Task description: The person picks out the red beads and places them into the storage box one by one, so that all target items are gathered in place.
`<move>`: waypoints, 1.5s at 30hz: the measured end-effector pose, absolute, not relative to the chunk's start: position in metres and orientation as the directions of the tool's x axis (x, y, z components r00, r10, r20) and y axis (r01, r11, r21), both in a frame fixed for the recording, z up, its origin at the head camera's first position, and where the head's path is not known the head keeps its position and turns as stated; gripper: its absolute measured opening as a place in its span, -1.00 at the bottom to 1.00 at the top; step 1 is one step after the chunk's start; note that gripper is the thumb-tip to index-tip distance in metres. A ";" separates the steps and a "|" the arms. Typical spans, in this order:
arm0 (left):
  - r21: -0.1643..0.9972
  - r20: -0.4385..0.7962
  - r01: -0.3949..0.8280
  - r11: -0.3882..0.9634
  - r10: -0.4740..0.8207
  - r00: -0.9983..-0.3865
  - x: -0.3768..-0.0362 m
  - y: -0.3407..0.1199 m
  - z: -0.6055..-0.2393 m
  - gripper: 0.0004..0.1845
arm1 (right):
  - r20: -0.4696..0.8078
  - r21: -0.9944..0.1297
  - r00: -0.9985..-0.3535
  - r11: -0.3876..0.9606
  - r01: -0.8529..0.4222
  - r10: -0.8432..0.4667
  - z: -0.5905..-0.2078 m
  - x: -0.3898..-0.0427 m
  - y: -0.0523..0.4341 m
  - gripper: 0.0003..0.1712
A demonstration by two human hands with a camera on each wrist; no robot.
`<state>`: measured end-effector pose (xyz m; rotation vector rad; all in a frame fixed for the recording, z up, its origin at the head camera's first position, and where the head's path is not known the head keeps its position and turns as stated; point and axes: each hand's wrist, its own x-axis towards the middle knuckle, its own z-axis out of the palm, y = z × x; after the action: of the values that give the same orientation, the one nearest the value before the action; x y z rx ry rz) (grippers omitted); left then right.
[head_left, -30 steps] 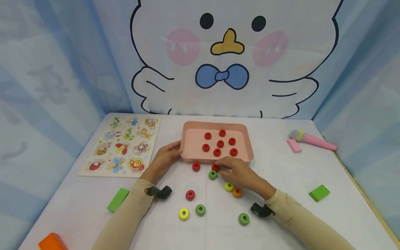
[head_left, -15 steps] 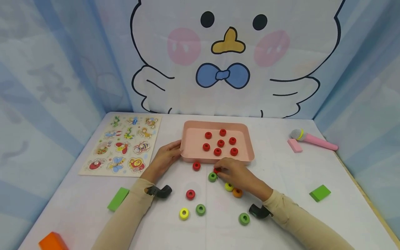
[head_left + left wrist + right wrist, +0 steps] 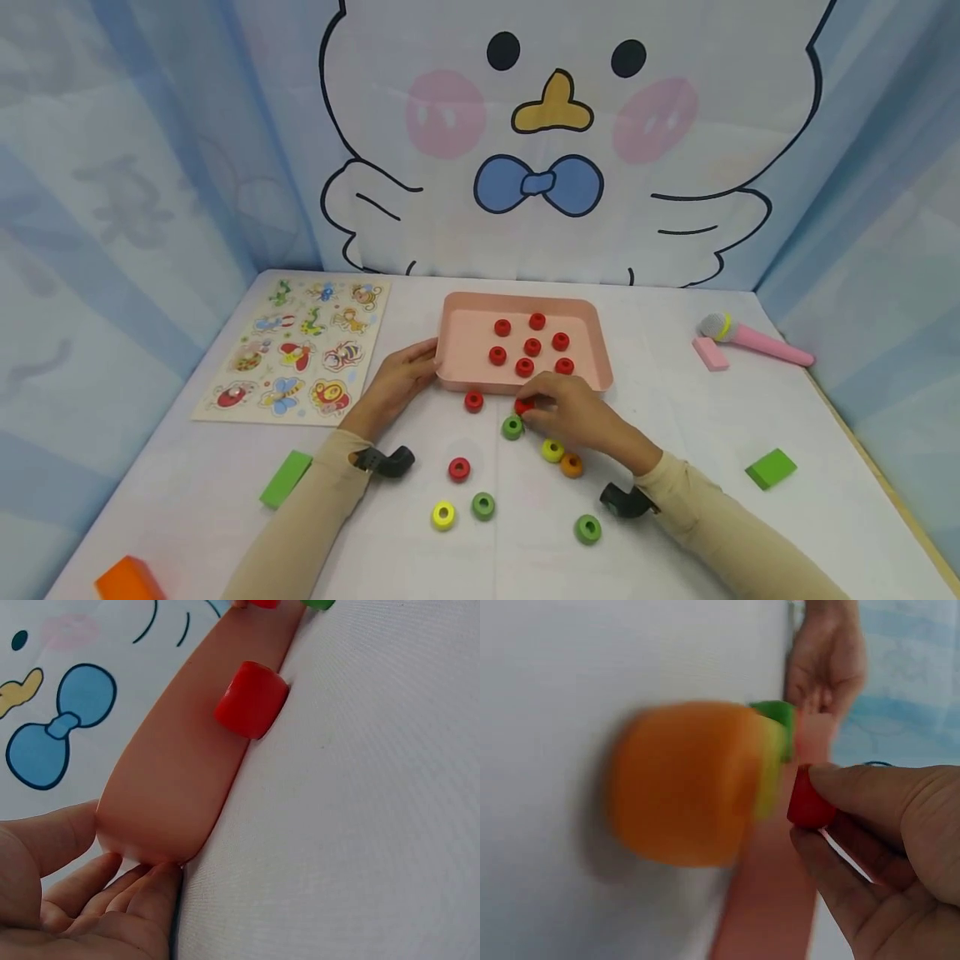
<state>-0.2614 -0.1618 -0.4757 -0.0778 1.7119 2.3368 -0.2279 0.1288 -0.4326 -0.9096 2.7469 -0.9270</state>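
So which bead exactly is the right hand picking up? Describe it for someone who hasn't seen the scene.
Find the pink tray mid-table. Just in front of its near edge the right hand pinches a red bead at its fingertips. Another red bead lies untouched to its left and a green bead just below; it is the only bead held.
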 end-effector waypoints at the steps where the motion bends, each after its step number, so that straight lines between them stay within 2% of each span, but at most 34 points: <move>1: 0.932 -0.186 -0.226 -0.283 0.161 -0.969 -0.262 -0.162 -0.475 -0.42 | 0.098 -0.590 -0.812 0.624 -0.513 -0.575 -0.428 -0.231 0.128 -0.69; 7: 0.934 -0.177 -0.217 -0.282 0.163 -0.971 -0.264 -0.165 -0.474 -0.41 | 0.123 -0.625 -0.803 0.583 -0.520 -0.583 -0.400 -0.266 0.117 -0.66; 14: 0.933 -0.183 -0.221 -0.283 0.157 -0.971 -0.263 -0.162 -0.478 -0.43 | 0.019 -0.661 -0.833 0.618 -0.425 -0.553 -0.384 -0.323 0.096 -0.63; 23: 0.943 -0.192 -0.221 -0.250 0.134 -0.972 -0.265 -0.161 -0.478 -0.45 | -0.075 -0.659 -0.789 0.624 -0.420 -0.609 -0.390 -0.383 0.061 -0.64; 29: 0.942 -0.181 -0.207 -0.266 0.120 -0.976 -0.264 -0.160 -0.480 -0.44 | -0.134 -0.641 -0.776 0.652 -0.406 -0.616 -0.405 -0.399 0.045 -0.65; 36: 0.942 -0.190 -0.218 -0.256 0.133 -0.973 -0.263 -0.159 -0.482 -0.44 | -0.154 -0.563 -0.770 0.695 -0.447 -0.619 -0.421 -0.404 0.043 -0.66; 45: 0.944 -0.175 -0.208 -0.255 0.147 -0.974 -0.263 -0.163 -0.479 -0.43 | -0.149 -0.567 -0.772 0.693 -0.446 -0.618 -0.428 -0.407 0.042 -0.66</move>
<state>-0.2628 -0.1626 -0.4792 -0.0750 1.7605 2.3243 -0.4071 0.0416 -0.4280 -0.8370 2.5754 -0.7382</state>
